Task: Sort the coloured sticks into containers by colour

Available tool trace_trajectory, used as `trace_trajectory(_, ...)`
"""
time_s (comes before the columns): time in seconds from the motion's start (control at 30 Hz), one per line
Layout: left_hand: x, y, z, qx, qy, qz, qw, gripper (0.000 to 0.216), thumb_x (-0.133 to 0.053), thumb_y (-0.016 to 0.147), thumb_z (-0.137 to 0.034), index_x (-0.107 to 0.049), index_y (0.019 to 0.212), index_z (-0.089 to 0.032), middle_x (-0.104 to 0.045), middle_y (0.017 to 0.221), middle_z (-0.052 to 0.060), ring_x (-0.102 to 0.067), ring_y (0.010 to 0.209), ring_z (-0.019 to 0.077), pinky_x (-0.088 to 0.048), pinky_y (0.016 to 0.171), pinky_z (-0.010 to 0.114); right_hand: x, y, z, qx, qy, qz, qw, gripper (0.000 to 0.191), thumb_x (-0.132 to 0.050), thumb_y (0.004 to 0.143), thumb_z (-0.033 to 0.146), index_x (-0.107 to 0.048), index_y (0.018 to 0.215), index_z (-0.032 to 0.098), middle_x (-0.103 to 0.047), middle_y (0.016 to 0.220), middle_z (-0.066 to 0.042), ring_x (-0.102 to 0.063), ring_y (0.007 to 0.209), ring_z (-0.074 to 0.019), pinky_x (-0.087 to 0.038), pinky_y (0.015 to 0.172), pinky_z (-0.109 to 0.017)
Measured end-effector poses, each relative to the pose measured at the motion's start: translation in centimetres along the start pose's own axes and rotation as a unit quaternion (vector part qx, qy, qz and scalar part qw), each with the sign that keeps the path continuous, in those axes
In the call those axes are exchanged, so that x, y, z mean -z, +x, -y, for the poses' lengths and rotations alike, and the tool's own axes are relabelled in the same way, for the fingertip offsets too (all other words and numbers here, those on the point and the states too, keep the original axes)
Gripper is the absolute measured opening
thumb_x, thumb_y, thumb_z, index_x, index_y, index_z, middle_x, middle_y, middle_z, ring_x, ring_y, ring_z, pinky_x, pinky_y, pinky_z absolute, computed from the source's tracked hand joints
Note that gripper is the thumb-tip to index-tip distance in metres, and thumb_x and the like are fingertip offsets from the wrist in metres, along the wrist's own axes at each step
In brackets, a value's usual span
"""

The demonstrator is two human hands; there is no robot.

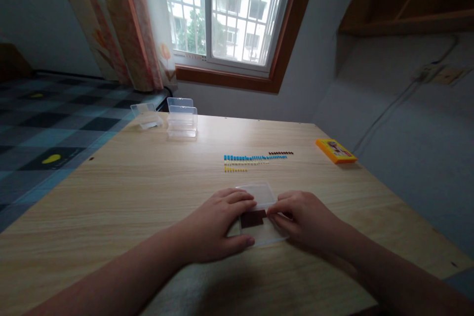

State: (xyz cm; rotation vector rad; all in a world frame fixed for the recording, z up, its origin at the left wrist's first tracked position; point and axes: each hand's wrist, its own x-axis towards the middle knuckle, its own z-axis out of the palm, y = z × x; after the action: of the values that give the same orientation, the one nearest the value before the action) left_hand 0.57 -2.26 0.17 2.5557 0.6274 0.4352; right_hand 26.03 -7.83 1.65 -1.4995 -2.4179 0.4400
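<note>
A small clear plastic box [261,195] lies open on the wooden table [129,192] near the front edge, with dark brown pieces [253,218] inside. My left hand [217,224] rests on the box's left side, fingers curled over its edge and thumb along the front. My right hand [301,219] holds the box's right side, fingertips pinched near the brown pieces. Beyond the box lie rows of tiny blue pieces [255,157], pale pieces [246,163], yellow pieces [235,170] and dark brown pieces [280,152].
Two clear plastic boxes [182,118] [147,114] stand at the table's far left. A flat yellow-orange box [335,150] lies at the far right edge. A window and curtain are behind; a bed with a checked cover is to the left.
</note>
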Motion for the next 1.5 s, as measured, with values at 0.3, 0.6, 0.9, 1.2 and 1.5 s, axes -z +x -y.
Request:
trace_trajectory(0.3,-0.2,-0.2,0.3,0.005,0.002,-0.002,1.000,0.063,-0.077,0.084,-0.041,-0.061,0.141,-0.022,-0.062,0.144,0.010,-0.054,0.136,0.0346,-0.041,0.119,0.053,0.5,0.2,-0.1,-0.025,0.029,-0.008,0.999,0.019,-0.064,0.088,0.019,-0.082,0.086,0.024,-0.072,0.073,0.000,-0.061,0.068,-0.0128,-0.038,0.066,-0.025)
trace_trajectory(0.6,0.3,0.0,-0.2,0.004,-0.005,-0.001,1.000,0.060,-0.076,0.083,-0.039,-0.062,0.139,-0.023,-0.063,0.143,0.011,-0.055,0.135,0.0355,-0.043,0.117,0.055,5.0,3.4,-4.7,-0.081,-0.052,-0.119,0.988,0.021,-0.063,0.095,0.029,-0.083,0.100,0.023,-0.077,0.089,-0.004,-0.065,0.077,-0.0155,-0.045,0.070,-0.027)
trace_trajectory(0.9,0.4,-0.1,-0.3,0.000,-0.018,-0.006,1.000,0.059,-0.078,0.082,-0.036,-0.063,0.138,-0.023,-0.063,0.142,0.011,-0.055,0.134,0.0348,-0.043,0.117,0.053,5.9,12.7,-10.9,-0.187,-0.153,-0.037,0.970,0.020,-0.069,0.097,0.031,-0.078,0.109,0.018,-0.076,0.107,-0.008,-0.070,0.097,-0.0205,-0.054,0.089,-0.034)
trace_trajectory(1.2,0.2,-0.2,-0.2,0.005,-0.028,-0.012,1.000,0.062,-0.081,0.079,-0.036,-0.064,0.137,-0.023,-0.065,0.141,0.010,-0.055,0.134,0.0350,-0.042,0.118,0.053,5.2,14.4,-12.3,-0.213,-0.145,0.060,0.965,0.026,-0.064,0.101,0.038,-0.069,0.116,0.017,-0.069,0.118,-0.008,-0.068,0.104,-0.0214,-0.058,0.092,-0.041)
trace_trajectory(1.5,0.2,-0.2,-0.2,0.005,-0.034,-0.018,0.999,0.061,-0.080,0.079,-0.037,-0.065,0.137,-0.024,-0.065,0.141,0.010,-0.056,0.134,0.0351,-0.042,0.117,0.053,4.7,14.7,-12.6,-0.206,-0.135,0.054,0.968,0.026,-0.064,0.102,0.038,-0.069,0.115,0.017,-0.069,0.118,-0.008,-0.068,0.105,-0.0216,-0.058,0.094,-0.042)
